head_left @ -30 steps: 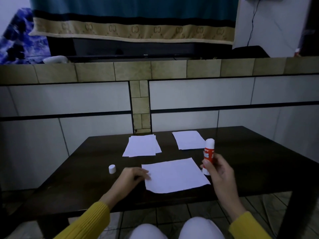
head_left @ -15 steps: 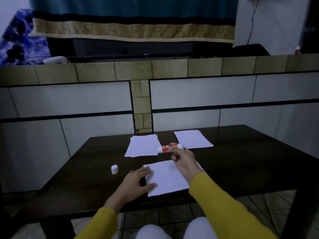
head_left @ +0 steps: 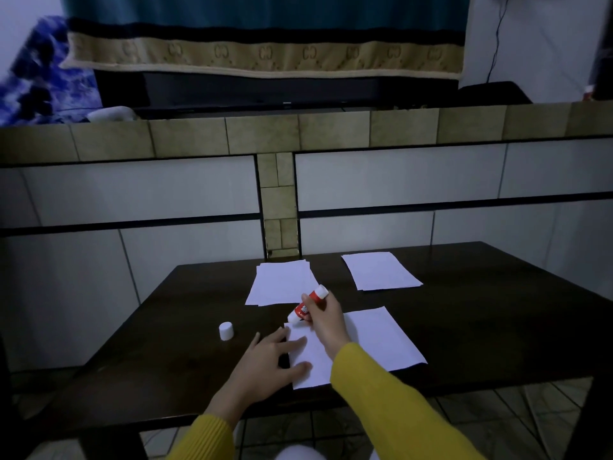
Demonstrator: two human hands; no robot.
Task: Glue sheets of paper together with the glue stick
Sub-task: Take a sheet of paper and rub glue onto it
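Right hand gripping red-and-white glue stick, tip at white paper sheet corner, left hand spread flat just below, pinning sheet

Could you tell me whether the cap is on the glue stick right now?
No, the white cap stands alone on the table, left of the glue stick.

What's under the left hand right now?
The left hand lies flat on the near sheet of paper, its fingers on the left edge, the palm over the dark table. Whatever sits beneath the palm is hidden.
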